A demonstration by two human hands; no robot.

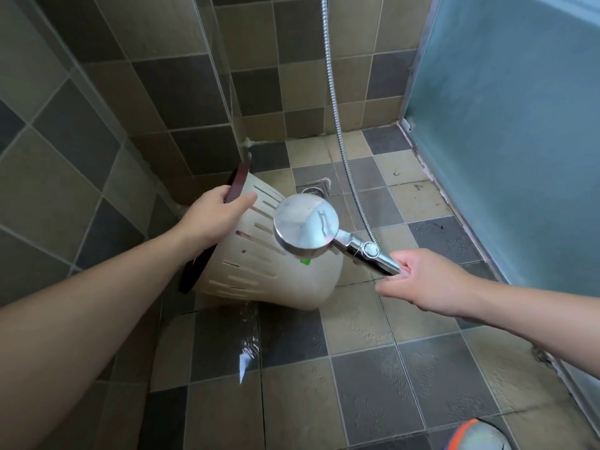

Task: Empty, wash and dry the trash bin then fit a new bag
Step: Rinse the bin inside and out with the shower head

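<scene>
A cream slotted trash bin (259, 271) with a dark brown rim lies tipped on its side on the shower floor, its mouth turned toward the left wall. My left hand (211, 216) grips the brown rim at the top, thumb lying on the bin's outside. My right hand (425, 284) holds the handle of a chrome shower head (305, 225), whose round face hangs over the bin's side, pointing down at it. The bin's inside is hidden.
A metal hose (334, 102) runs up from the shower handle along the back wall. A floor drain (313, 190) sits just behind the bin. Water pools on the tiles (246, 349) in front. Frosted glass (506, 125) closes the right side. A shoe (480, 436) shows at the bottom right.
</scene>
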